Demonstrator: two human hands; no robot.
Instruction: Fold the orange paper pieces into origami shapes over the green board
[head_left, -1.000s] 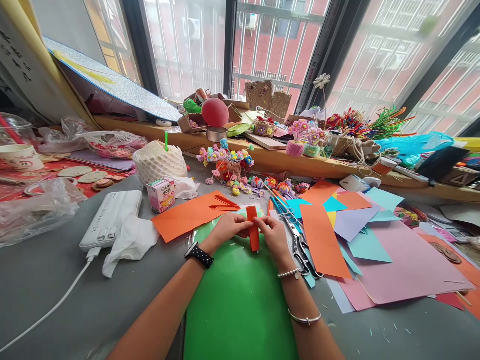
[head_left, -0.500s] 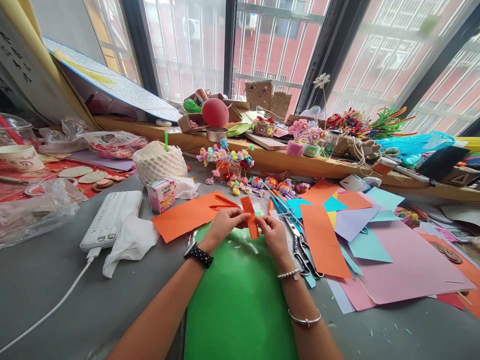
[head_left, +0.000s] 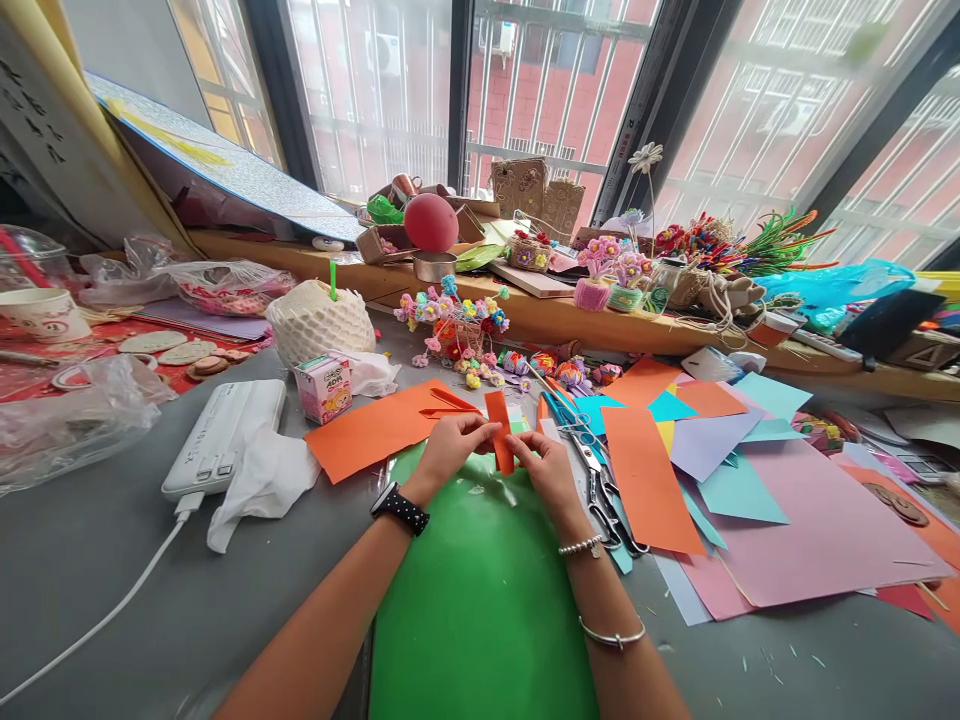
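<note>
Our left hand (head_left: pixel 451 450) pinches the left edge of a narrow orange strip (head_left: pixel 496 406) between thumb and fingers, and our right hand (head_left: pixel 546 468) grips its right edge a little lower. We hold the strip nearly upright, just about the middle of the frame, above the far part of a glossy green mat (head_left: pixel 480 610). Just left of centre we see a wide orange sheet (head_left: pixel 367 436); to the right of centre lie metal scissors (head_left: pixel 592 462) beside another orange sheet (head_left: pixel 651 485). Farther out, a large pink sheet (head_left: pixel 832 540) spreads at the lower right, and a white power bank (head_left: pixel 214 450) sits left of centre, touching a crumpled tissue (head_left: pixel 262 495). Near the top centre we see a red ball (head_left: pixel 430 223).
</note>
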